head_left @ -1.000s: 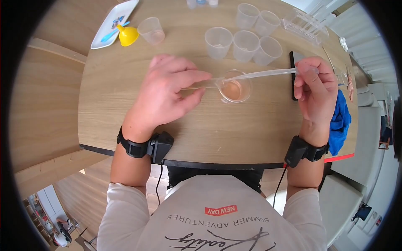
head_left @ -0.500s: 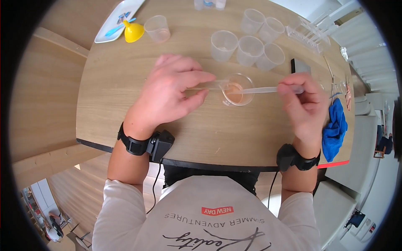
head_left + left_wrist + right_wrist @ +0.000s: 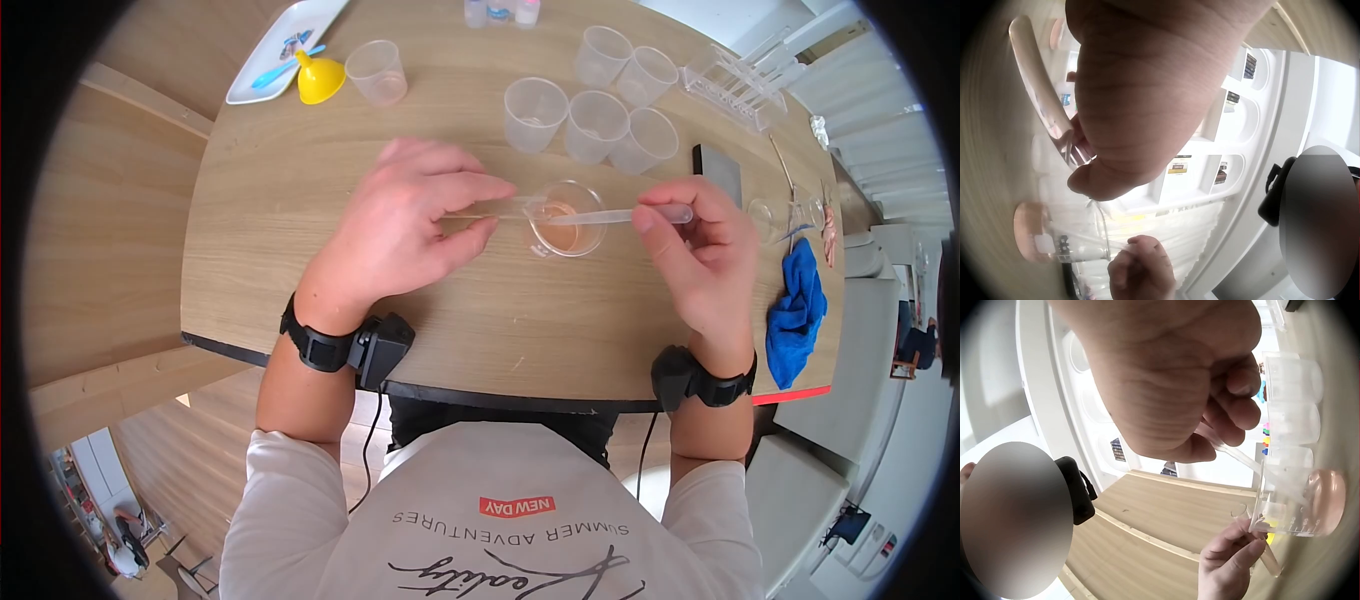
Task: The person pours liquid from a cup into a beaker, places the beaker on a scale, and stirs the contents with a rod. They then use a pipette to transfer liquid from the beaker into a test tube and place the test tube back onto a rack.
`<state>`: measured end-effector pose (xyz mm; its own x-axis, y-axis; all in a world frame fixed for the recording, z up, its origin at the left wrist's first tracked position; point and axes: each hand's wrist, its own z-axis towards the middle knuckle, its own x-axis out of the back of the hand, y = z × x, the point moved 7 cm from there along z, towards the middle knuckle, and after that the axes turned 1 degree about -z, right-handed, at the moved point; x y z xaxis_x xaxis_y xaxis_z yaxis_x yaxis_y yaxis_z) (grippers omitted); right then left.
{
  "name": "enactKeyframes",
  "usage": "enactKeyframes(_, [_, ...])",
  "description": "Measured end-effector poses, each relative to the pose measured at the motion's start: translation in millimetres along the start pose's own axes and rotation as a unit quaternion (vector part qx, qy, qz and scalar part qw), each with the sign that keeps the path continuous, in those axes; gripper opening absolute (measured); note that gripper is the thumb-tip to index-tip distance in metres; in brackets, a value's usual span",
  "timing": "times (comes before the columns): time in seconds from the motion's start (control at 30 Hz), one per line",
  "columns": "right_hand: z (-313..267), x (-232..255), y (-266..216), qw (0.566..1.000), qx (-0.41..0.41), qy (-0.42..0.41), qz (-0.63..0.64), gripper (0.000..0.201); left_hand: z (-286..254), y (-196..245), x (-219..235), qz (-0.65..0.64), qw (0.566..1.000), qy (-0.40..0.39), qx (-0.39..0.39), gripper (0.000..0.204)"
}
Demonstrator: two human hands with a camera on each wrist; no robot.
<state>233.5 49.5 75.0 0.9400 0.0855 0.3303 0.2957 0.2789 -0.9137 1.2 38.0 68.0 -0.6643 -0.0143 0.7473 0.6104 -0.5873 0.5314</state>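
In the head view the left hand (image 3: 410, 215) pinches a clear test tube (image 3: 1269, 559), its mouth close to the beaker's rim. Pinkish liquid (image 3: 1327, 500) lies in the bottom of the glass beaker (image 3: 592, 240), which stands on the table. From the right, the right hand (image 3: 705, 250) grips a translucent plastic dropper (image 3: 605, 216) near its bulb, and the dropper's lower end is inside the beaker. The left wrist view shows the tube (image 3: 1038, 81) lying slanted, round end up and away from the fingers.
Several clear plastic cups (image 3: 597, 128) stand behind the beaker. At the back left are a white tray (image 3: 250, 80), a yellow funnel (image 3: 320, 80) and another cup (image 3: 377, 75). On the right are a tube rack (image 3: 735, 85), a dark flat device (image 3: 720, 170) and a blue cloth (image 3: 796, 315).
The right hand has moved left and slightly down. The dropper's tip has gone from beside the tube's mouth into the beaker. The left hand has hardly moved.
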Motion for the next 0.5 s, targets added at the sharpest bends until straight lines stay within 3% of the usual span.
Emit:
enactKeyframes(0.07, [0, 3, 4, 0.999, 0.007, -0.009, -0.046, 0.006, 0, 0, 0, -0.001, 1.0, 0.001, -0.001, 0.032])
enactKeyframes(0.3, [1, 1, 2, 0.999, -0.015, -0.008, -0.031, 0.005, 1, -2, -1, -0.008, 1.0, -0.003, -0.003, 0.032])
enactKeyframes(0.37, [0, 1, 9, 0.998, -0.056, -0.006, 0.042, 0.004, -1, -1, -3, -0.011, 1.0, -0.012, -0.003, 0.032])
enactKeyframes(0.43, [1, 1, 11, 0.997, -0.053, -0.003, 0.051, 0.004, -2, -8, -3, -0.076, 0.996, -0.009, 0.055, 0.033])
enactKeyframes(0.5, [2, 2, 12, 0.997, -0.05, 0.004, 0.063, 0.004, 1, -6, -2, -0.086, 0.996, 0.007, 0.027, 0.03])
